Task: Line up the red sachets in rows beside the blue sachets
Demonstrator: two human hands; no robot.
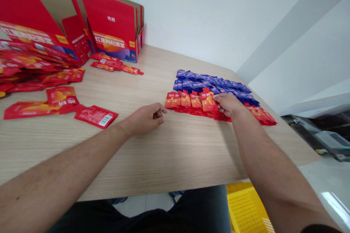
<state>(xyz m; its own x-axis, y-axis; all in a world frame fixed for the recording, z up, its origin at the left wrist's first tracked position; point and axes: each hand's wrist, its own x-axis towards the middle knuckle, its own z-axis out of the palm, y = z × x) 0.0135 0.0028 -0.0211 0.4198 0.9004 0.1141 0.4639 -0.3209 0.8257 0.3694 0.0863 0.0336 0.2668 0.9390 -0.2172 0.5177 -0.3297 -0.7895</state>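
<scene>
My right hand (228, 104) pinches a red-orange pouch (208, 101) at the right end of an overlapping row of red pouches (182, 100) on the wooden table (169, 153). Behind that row lies a row of blue pouches (213, 82). More red pouches (262, 115) stretch to the right past my wrist. My left hand (147, 117) rests on the table just left of the red row, fingers loosely curled, holding nothing that I can see.
Loose red pouches (95, 115) and flat red sleeves (35, 109) lie at the left. Red cartons (115, 25) stand at the back left, with a pile of pouches (30, 65) beside them. A yellow crate (246, 211) sits below the table edge.
</scene>
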